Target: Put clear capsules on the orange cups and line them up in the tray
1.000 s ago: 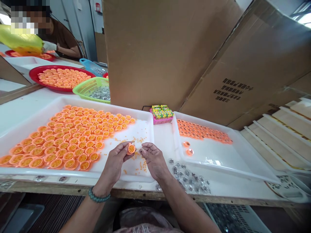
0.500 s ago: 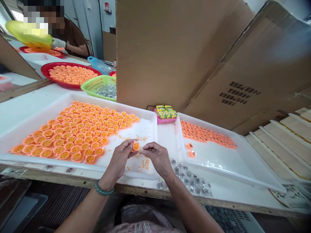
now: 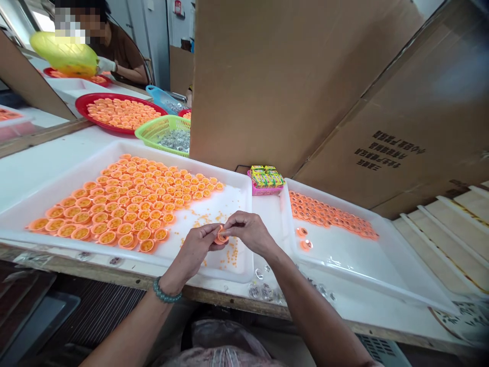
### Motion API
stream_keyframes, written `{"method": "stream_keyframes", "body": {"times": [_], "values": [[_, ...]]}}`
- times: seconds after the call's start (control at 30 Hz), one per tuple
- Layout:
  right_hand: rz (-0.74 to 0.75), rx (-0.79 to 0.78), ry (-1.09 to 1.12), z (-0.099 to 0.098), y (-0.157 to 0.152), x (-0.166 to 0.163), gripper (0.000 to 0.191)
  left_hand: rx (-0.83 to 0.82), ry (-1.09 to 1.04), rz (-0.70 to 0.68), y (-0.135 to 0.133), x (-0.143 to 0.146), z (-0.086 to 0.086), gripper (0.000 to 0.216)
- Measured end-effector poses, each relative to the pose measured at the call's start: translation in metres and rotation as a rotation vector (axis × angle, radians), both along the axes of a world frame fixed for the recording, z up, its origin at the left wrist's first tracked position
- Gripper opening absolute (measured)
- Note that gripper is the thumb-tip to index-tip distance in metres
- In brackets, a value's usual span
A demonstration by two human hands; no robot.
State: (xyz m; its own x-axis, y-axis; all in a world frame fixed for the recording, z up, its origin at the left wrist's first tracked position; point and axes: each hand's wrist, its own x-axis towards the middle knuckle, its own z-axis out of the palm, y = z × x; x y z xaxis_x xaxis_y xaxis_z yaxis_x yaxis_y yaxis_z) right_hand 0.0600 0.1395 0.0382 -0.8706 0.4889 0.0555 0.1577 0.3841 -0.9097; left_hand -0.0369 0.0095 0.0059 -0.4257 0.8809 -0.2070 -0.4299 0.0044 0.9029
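Note:
My left hand [image 3: 196, 248] is closed around a small orange cup [image 3: 221, 236], held upright between thumb and fingers over the right part of a white tray [image 3: 240, 188]. The fingers of my right hand [image 3: 250, 232] are pinched together at the cup's top and touch its rim; whatever they hold is hidden. Rows of similar orange cups [image 3: 114, 211] with yellow-orange contents fill the left of that tray. Loose orange bits [image 3: 229, 255] lie scattered below my hands. Several clear and silver round pieces [image 3: 267, 290] lie near the table edge, partly behind my right forearm.
A second white tray [image 3: 344, 260] on the right contains rows of orange pieces [image 3: 328, 214]. Between the trays stands a pink basket [image 3: 267, 190] of small yellow-green packs. Behind rise cardboard sheets [image 3: 286, 86]. A green basket [image 3: 153, 132] and red tray [image 3: 86, 109] sit back left, near a co-worker.
My right hand has come up and over to the cup's top, from beside it. The cup stays in my left hand. The whole view has shifted slightly.

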Motion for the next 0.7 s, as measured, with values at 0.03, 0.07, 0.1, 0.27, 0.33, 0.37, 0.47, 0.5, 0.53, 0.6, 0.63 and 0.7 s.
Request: {"method": "stream_keyframes", "body": {"times": [0.03, 0.07, 0.1, 0.27, 0.33, 0.37, 0.47, 0.5, 0.53, 0.6, 0.63, 0.7], "values": [[0.025, 0.014, -0.007, 0.001, 0.002, 0.000, 0.013, 0.004, 0.007, -0.011, 0.000, 0.000, -0.001, 0.027], [0.046, 0.016, -0.015, 0.001, 0.004, 0.000, 0.014, 0.008, 0.011, -0.022, 0.000, 0.000, -0.001, 0.027], [0.063, 0.007, -0.024, 0.002, 0.006, -0.001, 0.015, 0.011, 0.013, -0.032, 0.000, 0.000, -0.002, 0.027], [0.074, -0.133, -0.098, 0.005, 0.005, -0.002, 0.018, 0.015, -0.009, -0.035, -0.002, -0.001, -0.001, 0.029], [0.014, -0.170, -0.078, 0.006, 0.000, -0.001, 0.017, 0.051, -0.050, -0.010, -0.003, -0.001, 0.001, 0.026], [-0.032, -0.182, -0.053, 0.005, -0.004, 0.000, 0.017, 0.077, -0.066, -0.004, -0.004, -0.001, 0.001, 0.024], [-0.158, -0.205, 0.028, 0.003, -0.014, 0.002, 0.014, 0.103, -0.017, -0.017, -0.004, 0.000, -0.001, 0.027], [-0.174, -0.211, 0.043, 0.001, -0.016, 0.003, 0.013, 0.086, 0.030, -0.022, -0.004, 0.001, -0.003, 0.030], [-0.173, -0.218, 0.047, 0.000, -0.018, 0.003, 0.012, 0.063, 0.080, -0.021, -0.004, 0.001, -0.005, 0.035], [-0.160, -0.241, 0.034, -0.005, -0.018, 0.004, 0.015, 0.038, 0.149, -0.016, -0.003, 0.001, -0.008, 0.039], [-0.155, -0.258, 0.025, -0.007, -0.017, 0.004, 0.017, 0.038, 0.165, -0.016, -0.003, 0.001, -0.009, 0.038], [-0.156, -0.291, 0.019, -0.011, -0.014, 0.006, 0.024, 0.044, 0.170, -0.019, -0.004, 0.001, -0.008, 0.041]]}}
